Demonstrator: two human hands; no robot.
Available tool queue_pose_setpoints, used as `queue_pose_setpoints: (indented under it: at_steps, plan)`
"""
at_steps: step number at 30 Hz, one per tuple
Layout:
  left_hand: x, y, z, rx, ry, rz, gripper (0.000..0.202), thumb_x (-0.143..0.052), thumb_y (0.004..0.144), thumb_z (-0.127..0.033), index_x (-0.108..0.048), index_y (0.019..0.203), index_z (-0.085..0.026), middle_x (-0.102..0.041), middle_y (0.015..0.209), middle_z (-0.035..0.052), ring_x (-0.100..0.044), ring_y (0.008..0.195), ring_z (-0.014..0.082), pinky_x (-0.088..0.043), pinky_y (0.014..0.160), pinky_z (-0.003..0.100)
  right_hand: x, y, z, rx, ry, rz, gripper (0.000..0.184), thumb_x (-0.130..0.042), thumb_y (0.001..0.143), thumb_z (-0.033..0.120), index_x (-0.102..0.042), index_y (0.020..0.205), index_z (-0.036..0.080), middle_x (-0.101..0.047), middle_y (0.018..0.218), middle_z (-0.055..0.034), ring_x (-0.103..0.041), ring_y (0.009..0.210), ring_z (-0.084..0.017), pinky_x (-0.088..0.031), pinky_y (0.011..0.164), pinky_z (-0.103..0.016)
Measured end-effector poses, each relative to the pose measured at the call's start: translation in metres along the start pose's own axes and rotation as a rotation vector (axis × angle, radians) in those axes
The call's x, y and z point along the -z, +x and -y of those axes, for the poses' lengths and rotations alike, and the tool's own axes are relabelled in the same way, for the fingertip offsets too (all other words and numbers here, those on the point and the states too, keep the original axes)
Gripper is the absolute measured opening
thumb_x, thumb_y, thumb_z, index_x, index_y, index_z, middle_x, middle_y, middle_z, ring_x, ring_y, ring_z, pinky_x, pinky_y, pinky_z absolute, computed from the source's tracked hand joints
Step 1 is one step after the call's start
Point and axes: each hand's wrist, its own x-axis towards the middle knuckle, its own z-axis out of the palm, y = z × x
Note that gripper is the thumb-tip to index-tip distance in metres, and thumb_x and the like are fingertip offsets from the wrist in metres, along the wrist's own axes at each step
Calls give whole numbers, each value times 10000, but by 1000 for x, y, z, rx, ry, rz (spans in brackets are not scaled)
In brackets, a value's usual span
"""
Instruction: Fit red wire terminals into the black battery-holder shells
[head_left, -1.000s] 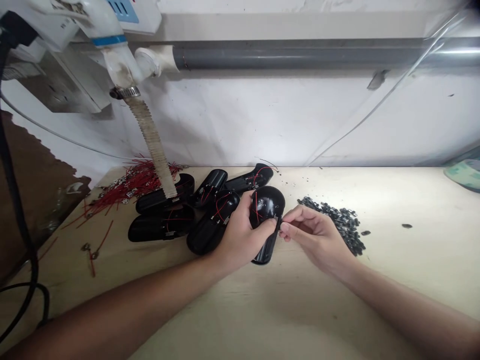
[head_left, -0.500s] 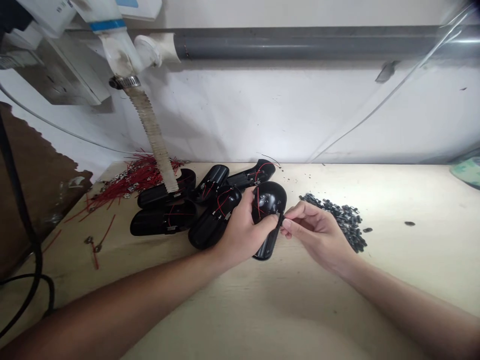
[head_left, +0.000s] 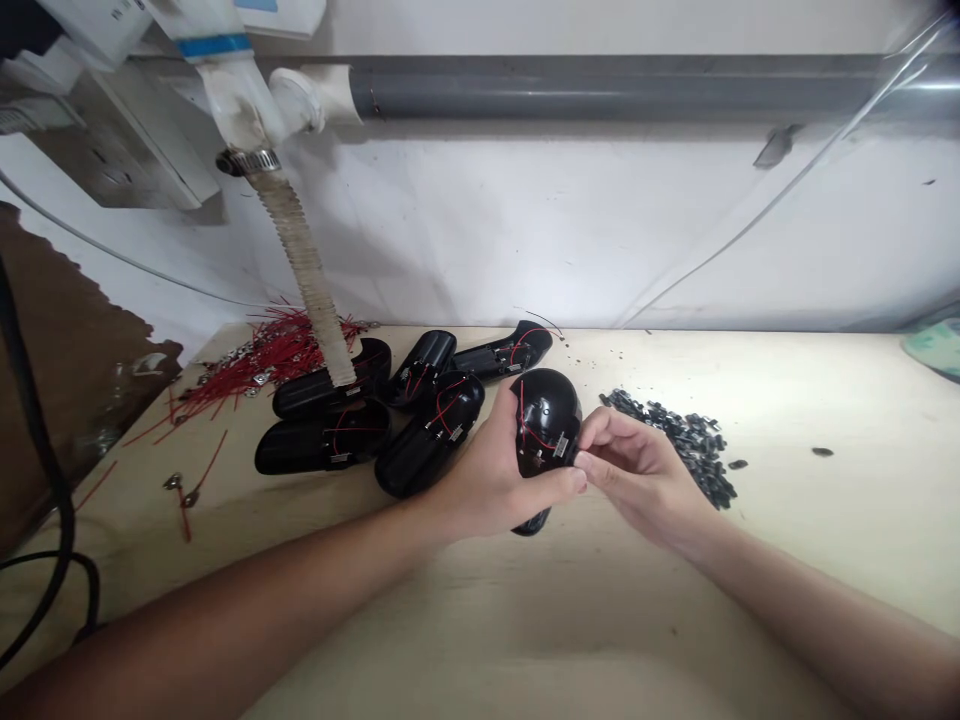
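Turned since the earlier frame: black plastic casing [head_left: 546,420], domed end up, red wires across it, held over the tabletop [head_left: 787,570] between both hands. Left hand [head_left: 499,480] closed around it, grip firm. Right hand [head_left: 637,480] curled at its edge, fingertips [head_left: 587,463] touching; any pinch too small to tell. Other wired casings [head_left: 431,435] just left; small black parts [head_left: 675,445] just right; loose red wires [head_left: 274,355] farther left.
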Motion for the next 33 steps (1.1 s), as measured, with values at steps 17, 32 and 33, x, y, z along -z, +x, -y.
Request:
queue_pose_setpoints:
  at_steps: [17, 32, 33]
  plan:
    - [-5, 1, 3, 72, 22, 44, 609, -834, 736, -185, -478, 1230, -209, -723, 1081, 37, -705, 937, 209, -558, 773, 341, 13, 4, 5, -270, 273, 240, 124, -871, 899, 164, -748, 888, 164, -693, 809, -5, -670, 718, -81, -564, 718, -195]
    - [-6, 1, 6, 51, 87, -42, 545, -846, 791, -259, -493, 1205, -221, -662, 1049, 11, -647, 957, 212, -511, 923, 415, 8, -11, 7, 166, -209, -10, 239, -671, 1082, 331, -708, 891, 192, -661, 699, -20, -546, 597, -96, -441, 511, -195]
    - [-6, 1, 6, 56, 90, -41, 548, -852, 788, -267, -495, 1201, -221, -657, 1047, 9, -639, 962, 214, -506, 933, 420, 8, -13, 8, 200, -273, -36, 239, -667, 1084, 328, -699, 886, 197, -648, 683, -15, -533, 592, -98, -435, 514, -202]
